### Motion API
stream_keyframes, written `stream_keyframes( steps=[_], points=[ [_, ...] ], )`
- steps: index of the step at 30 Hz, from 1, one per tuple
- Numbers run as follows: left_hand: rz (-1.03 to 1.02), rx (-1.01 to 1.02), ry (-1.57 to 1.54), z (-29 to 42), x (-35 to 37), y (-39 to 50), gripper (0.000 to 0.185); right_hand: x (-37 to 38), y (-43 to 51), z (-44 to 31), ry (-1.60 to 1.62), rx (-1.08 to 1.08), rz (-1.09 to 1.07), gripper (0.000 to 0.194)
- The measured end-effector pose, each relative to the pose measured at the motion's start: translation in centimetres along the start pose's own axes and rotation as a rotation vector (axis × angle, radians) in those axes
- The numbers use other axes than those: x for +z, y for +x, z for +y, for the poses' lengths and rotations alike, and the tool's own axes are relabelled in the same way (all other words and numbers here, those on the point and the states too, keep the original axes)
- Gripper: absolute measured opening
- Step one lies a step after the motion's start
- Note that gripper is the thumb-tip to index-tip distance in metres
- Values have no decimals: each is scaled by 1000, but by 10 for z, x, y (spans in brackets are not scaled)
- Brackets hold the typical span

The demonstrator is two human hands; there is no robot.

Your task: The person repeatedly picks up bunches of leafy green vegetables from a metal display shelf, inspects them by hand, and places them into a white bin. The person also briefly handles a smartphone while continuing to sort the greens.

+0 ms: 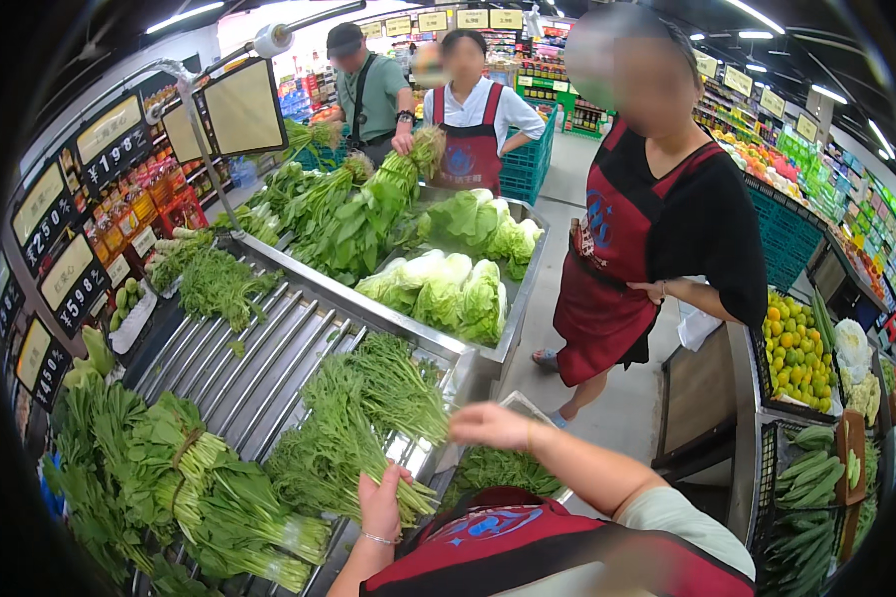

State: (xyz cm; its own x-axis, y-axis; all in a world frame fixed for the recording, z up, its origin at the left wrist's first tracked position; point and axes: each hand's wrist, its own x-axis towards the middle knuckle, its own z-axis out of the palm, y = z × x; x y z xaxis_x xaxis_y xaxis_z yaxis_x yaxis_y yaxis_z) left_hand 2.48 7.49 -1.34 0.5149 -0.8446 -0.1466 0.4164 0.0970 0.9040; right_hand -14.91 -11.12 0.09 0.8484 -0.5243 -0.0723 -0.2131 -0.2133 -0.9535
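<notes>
My left hand (382, 498) is closed round the stems of a bunch of feathery leafy greens (336, 440) lying on the metal slatted rack (228, 373). My right hand (485, 427) is at the stem ends of a second feathery bunch (399, 380), just beyond the first; its fingers are partly hidden, and whether it grips the stems does not show. Bundles of broad-leaved greens (201, 470), some tied, lie left of my left hand. More feathery greens (216, 280) rest at the rack's far end.
A steel bin (519, 298) beyond the rack holds napa cabbages (448, 287) and leafy stalks. A crate of greens (504, 470) stands beside me. Two people in red aprons stand across and to the right; another person in green holds a bunch of stalks (425, 149). Price signs (75, 283) line the left.
</notes>
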Motion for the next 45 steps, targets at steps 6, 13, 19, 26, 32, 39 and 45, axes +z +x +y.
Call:
stream_keyframes(
  steps=[6, 13, 19, 26, 32, 39, 45],
  points=[
    [8, 103, 6, 2, 40, 14, 17, 68, -17, 2, 847, 378, -164, 60],
    [-39, 352, -70, -14, 88, 36, 17, 68, -7, -42, 1309, 235, 167, 74],
    [-8, 281, 31, -34, 88, 41, 27, 68, -10, -20, 1385, 190, 251, 70],
    [-26, 208, 131, -33, 82, 39, 27, 49, -11, 1, 823, 325, 360, 47],
    [-174, 531, 744, -51, 76, 35, 20, 34, 6, -4, 8, -14, 246, 39],
    [-309, 383, 909, -10, 62, 20, 44, 49, 10, -20, 512, 24, 317, 34],
    [-517, -123, 631, -1, 0, -22, 62, 42, 25, -38, 399, 148, 135, 31]
  ],
)
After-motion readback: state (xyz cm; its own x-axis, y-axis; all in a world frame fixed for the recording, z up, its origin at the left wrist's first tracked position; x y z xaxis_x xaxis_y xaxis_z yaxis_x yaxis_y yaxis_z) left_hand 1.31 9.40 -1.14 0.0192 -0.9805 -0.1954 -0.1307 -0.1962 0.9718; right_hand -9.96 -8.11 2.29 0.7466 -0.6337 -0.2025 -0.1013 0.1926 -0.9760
